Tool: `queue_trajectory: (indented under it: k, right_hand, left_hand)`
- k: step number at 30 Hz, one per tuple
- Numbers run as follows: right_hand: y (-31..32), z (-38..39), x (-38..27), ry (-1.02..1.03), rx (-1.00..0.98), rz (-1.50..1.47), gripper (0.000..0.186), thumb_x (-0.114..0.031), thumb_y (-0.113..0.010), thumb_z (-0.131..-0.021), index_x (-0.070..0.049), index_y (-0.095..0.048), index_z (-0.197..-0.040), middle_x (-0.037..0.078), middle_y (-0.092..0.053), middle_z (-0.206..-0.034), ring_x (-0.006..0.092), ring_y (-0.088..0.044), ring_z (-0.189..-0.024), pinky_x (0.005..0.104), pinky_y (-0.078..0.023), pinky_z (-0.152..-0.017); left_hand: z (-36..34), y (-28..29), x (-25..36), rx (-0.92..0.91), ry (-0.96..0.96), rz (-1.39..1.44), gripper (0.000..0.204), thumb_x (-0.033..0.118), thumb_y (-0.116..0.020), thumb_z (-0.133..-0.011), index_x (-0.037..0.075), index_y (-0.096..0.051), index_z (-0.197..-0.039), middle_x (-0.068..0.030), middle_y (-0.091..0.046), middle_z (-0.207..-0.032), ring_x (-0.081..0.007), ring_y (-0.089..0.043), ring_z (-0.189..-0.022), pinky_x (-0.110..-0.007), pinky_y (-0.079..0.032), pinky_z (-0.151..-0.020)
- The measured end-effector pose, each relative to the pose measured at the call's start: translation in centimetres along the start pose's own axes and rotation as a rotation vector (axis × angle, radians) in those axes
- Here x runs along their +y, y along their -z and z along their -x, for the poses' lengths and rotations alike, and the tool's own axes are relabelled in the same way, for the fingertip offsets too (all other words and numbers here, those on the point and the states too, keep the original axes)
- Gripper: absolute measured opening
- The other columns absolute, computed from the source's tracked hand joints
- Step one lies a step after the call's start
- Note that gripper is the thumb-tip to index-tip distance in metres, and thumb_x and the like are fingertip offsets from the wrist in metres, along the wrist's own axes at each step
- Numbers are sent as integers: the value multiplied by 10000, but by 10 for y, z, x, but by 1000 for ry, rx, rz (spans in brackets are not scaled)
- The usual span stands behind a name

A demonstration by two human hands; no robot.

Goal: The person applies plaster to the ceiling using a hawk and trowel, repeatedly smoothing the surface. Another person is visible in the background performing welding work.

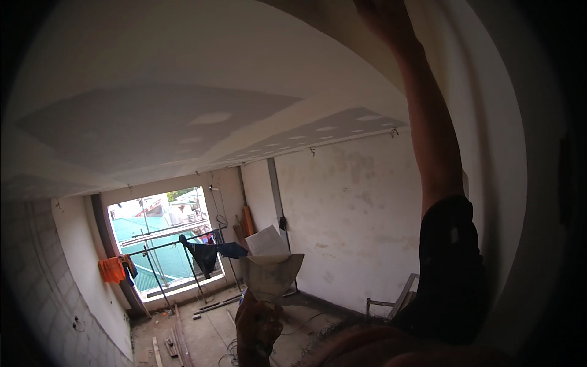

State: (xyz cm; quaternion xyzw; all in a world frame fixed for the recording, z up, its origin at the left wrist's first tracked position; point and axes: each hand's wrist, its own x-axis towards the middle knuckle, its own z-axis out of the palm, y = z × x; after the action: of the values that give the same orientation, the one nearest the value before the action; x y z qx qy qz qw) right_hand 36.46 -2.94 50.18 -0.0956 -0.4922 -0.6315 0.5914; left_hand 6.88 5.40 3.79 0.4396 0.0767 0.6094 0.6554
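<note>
My left hand (260, 327) is closed around the handle of a wide putty knife (274, 278), held upright low in the middle of the view. The blade is broad and greyish, flaring toward its top edge. Right behind that edge shows a white rectangular piece (268, 241); I cannot tell whether it touches the blade. My right arm stretches up along the right side, in a dark sleeve. At the top edge, my right hand (386, 21) is near the ceiling surface, its fingers dark and partly cut off, so what they hold does not show.
Overhead is a ceiling (165, 122) with grey and white patches. At the far end, metal rails (160, 249) with clothes and an orange cloth (112, 270) stand before a window opening (162, 223). Timber strips (180, 333) and cables lie on the floor below. A frame (403, 296) leans lower right.
</note>
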Motion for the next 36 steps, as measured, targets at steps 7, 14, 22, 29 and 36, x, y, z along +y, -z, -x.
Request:
queue_trajectory:
  k: [7,14,22,29,36]
  right_hand:
    - [-19,-3,15,-5,-53,52,214,-96,-560,-988,-38,-635,-1179,212,-698,-927,356,-688,-843,445,-538,-733]
    - [-27,-2,21,9,-40,85,226,-94,-561,-984,-40,-634,-1191,207,-699,-931,358,-687,-844,453,-543,-740]
    - [-33,0,21,57,-26,47,232,-61,-565,-976,-33,-638,-1194,187,-704,-951,335,-683,-859,425,-547,-755]
    - [-35,1,15,39,6,-5,227,-74,-574,-978,-50,-641,-1194,196,-698,-935,344,-679,-849,434,-548,-749]
    - [-38,-1,22,118,17,69,258,-63,-582,-941,-81,-651,-1188,194,-697,-907,369,-677,-845,473,-542,-751]
  left_hand:
    - [3,1,-1,-10,74,107,582,83,-480,-915,134,-348,-1480,-174,-612,-973,-142,-544,-575,-206,-447,-390]
    - [1,6,-4,-26,80,98,592,96,-494,-915,154,-341,-1484,-167,-595,-988,-144,-523,-568,-212,-447,-387]
    - [2,-3,-2,-16,67,98,656,55,-480,-865,145,-319,-1495,-168,-571,-1132,-148,-509,-569,-204,-420,-362]
    - [3,1,-5,-42,62,111,672,55,-465,-854,117,-308,-1504,-192,-590,-1078,-159,-541,-541,-221,-412,-344]
    - [5,-9,-5,-3,75,54,659,73,-475,-861,122,-328,-1501,-150,-601,-1076,-137,-579,-630,-192,-417,-364]
